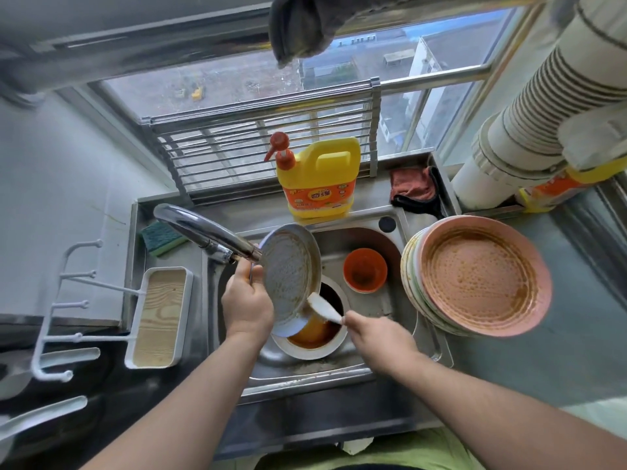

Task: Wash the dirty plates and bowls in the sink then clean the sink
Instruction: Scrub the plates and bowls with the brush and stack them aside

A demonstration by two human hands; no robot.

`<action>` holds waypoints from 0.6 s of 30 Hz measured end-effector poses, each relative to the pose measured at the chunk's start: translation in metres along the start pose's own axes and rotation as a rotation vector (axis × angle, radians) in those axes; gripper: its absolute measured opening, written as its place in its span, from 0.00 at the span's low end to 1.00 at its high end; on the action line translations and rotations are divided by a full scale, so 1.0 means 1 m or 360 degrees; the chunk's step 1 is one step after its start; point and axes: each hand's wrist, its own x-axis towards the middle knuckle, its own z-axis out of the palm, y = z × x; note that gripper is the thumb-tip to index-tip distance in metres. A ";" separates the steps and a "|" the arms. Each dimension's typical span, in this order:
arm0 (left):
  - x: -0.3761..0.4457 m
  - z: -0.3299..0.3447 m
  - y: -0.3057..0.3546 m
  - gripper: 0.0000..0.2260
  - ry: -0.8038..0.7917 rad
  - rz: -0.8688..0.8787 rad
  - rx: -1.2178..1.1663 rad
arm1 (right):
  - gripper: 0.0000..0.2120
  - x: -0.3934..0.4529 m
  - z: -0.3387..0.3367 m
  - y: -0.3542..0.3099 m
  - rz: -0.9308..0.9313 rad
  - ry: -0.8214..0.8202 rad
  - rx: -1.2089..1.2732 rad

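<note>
1. The left hand (247, 305) grips a blue plate (290, 276) by its left rim, tilted over the sink (373, 371) at the centre of the frame; the plate's face is streaked with brown sauce

2. The right hand (375, 337) pinches the handle of a white spoon (323, 307), its bowl touching the plate's lower edge, apparently scraping sauce down into the white bowl (310, 340) below, which holds orange-brown liquid

3. An orange bowl (365, 270) sits in the sink right of centre, soiled inside

4. A stack of plates (475, 276) at the right, topped by a pink one coated in sauce, waits untouched

5. Judging from this, the task is at an early stage: nothing looks clean yet, no water runs from the tap (207, 237), and the green sponge (161, 237) and the yellow detergent bottle (317, 178) stand unused; the sink's own cleaning is all ahead
</note>
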 end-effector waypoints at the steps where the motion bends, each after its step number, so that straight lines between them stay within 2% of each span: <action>1: -0.002 -0.001 -0.005 0.13 -0.0061 -0.0002 -0.0018 | 0.06 0.008 -0.009 0.001 0.0016 0.0056 -0.0026; 3: -0.008 -0.001 -0.012 0.16 -0.0166 -0.0037 -0.0031 | 0.06 0.025 -0.033 -0.004 0.0021 0.0182 -0.0036; 6: -0.015 0.004 -0.012 0.17 -0.0253 -0.0147 -0.0104 | 0.13 0.038 -0.057 -0.032 -0.0036 0.0280 0.0112; 10: -0.010 0.015 -0.017 0.16 -0.0240 -0.0313 -0.0184 | 0.11 0.026 -0.041 -0.074 -0.0150 0.0198 0.0301; 14: 0.004 0.018 -0.023 0.19 -0.0220 -0.0541 -0.0313 | 0.08 -0.006 -0.005 -0.090 -0.0257 0.0020 0.0486; 18: -0.007 0.019 -0.025 0.18 -0.0287 -0.0542 -0.0390 | 0.08 0.004 -0.005 -0.087 -0.0151 0.0075 0.0660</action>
